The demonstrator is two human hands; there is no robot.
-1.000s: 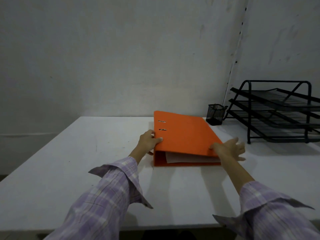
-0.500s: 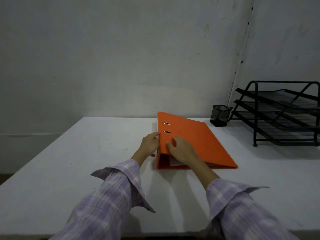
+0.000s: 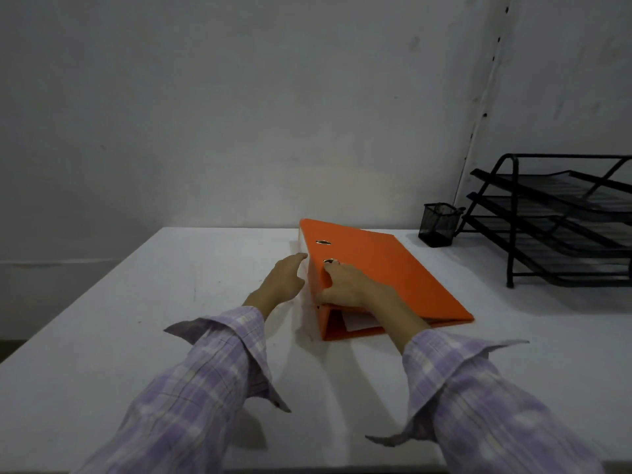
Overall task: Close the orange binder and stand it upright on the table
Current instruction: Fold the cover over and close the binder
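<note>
The orange lever-arch binder [image 3: 383,275] is seen lying flat on the white counter [image 3: 136,336], a little right of the middle, its spine facing left and its front cover sloping down to the right. The cover is down, so the closing looks done or nearly so; white sheets [image 3: 359,323] can be glimpsed at the near open end.

The right hand [image 3: 345,285] is laid over the near corner of the spine edge, fingers curled on the cover close to the nearer metal slot [image 3: 331,261], thumb tucked down against the spine side. The grip is pressed onto the binder there, though how firmly it pinches cannot be told. The left hand [image 3: 284,280] is held just beside the spine, its grip spread and flat, fingertips reaching toward the spine wall; whether contact is made cannot be told.

Handling is judged like this: the boards look stiff, the surface smooth and probably a bit slippery, the weight moderate with paper inside. The thick spine is the sensible place to be taken hold of, since it is rigid and wide enough to be clasped from both sides. If lifted by the cover alone, the cover may swing open. For standing upright, the broad spine end should give a steady base.

A black mesh pen cup [image 3: 439,225] and a black wire letter tray [image 3: 564,220] are set well apart, at the far right.
</note>
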